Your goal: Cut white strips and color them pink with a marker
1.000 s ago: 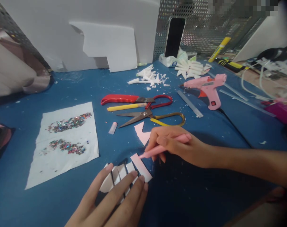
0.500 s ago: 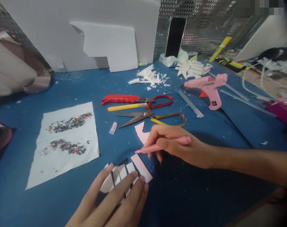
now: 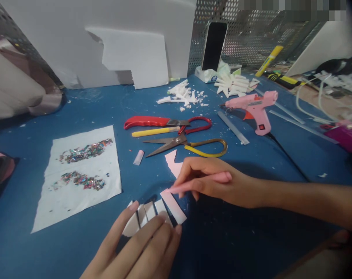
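My right hand (image 3: 210,180) grips a pink knife-like tool (image 3: 197,183) like a pen, its tip touching the top end of a white foam strip (image 3: 172,205). My left hand (image 3: 141,248) lies flat with fingers together, pressing down on a row of white foam strips (image 3: 143,215) cut side by side on the blue table (image 3: 91,108). A pink paper scrap (image 3: 174,164) lies just beyond my right hand.
Scissors with yellow handles (image 3: 187,145), a red-handled cutter (image 3: 164,123), a yellow pencil (image 3: 154,131) and a pink glue gun (image 3: 253,108) lie beyond. White paper with glitter (image 3: 79,174) at left. Foam scraps (image 3: 183,95), a propped phone (image 3: 214,45) and white boards (image 3: 135,54) at back.
My right hand lifted the tool tip off the strip, then set it back down slightly left at the strip's top end. My left fingers closed together a little.
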The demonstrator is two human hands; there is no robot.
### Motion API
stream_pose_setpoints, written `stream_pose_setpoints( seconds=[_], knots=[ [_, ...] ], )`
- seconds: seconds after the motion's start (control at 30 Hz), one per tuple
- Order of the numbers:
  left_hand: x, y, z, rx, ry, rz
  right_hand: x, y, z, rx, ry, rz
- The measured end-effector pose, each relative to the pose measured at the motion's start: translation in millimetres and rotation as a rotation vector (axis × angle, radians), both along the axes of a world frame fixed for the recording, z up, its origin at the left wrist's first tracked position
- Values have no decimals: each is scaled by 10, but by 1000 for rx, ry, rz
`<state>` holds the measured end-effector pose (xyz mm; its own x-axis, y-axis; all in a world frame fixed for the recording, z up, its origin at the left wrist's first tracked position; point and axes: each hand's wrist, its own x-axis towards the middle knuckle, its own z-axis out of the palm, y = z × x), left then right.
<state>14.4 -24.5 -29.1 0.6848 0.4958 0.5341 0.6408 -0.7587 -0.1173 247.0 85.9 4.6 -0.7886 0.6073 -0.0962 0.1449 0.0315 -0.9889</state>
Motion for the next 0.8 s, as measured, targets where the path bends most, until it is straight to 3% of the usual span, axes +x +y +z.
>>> stream_pose_setpoints(
  seconds=[0.43, 0.53, 0.7, 0.8],
  knots=[
    [16, -5, -22, 8, -30, 10, 30, -9, 20, 22, -4, 76],
    [16, -3, -18, 9, -32, 14, 24, -6, 21, 66, -30, 11],
    [10, -21, -14, 6, -47, 16, 17, -12, 18, 30, -11, 74],
    [10, -24, -17, 5, -42, 15, 22, -16, 24, 51, -13, 17]
  ],
)
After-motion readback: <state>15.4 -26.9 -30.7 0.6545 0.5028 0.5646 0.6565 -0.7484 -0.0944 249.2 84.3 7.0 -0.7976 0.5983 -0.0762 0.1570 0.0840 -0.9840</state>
